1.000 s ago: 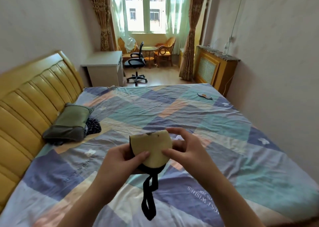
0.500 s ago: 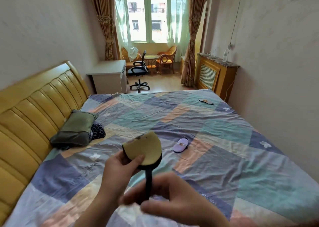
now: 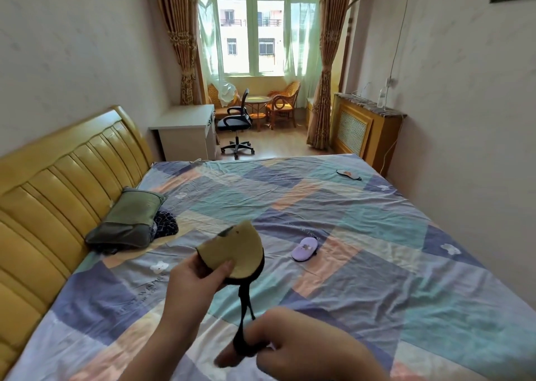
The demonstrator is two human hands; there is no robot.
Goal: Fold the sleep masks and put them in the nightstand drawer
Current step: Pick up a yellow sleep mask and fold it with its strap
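Hands up over the bed [image 3: 362, 264], both in my view from the head camera. Left hand [image 3: 194, 282] pinches the folded tan sleep mask [image 3: 232, 253] between thumb and fingers, the fold held shut, a black backing edge showing along the lower curve. Black strap [image 3: 245, 305] hangs down from the mask to the right hand [image 3: 293, 343], which is closed around the strap's lower loop; strap runs taut between the two hands. Index finger of the right hand looks hooked through or beside the loop, I cannot tell which.

Mask is held above the patchwork sheet, not touching it.

Second mask, lilac sleep mask [image 3: 304, 248], lies flat on the sheet just beyond and to the right of the held one. Third, a dark sleep mask [image 3: 348, 174], lies near the far right corner of the bed, well apart from the other two.

Green pillow [image 3: 127, 221] rests against the yellow headboard [image 3: 58, 195] on the left, a dark checked cloth [image 3: 165, 225] bunched against its right side.

White desk [image 3: 185, 130] stands past the head of the bed, black office chair [image 3: 236, 125] beside it. Nightstand not identifiable from this angle.
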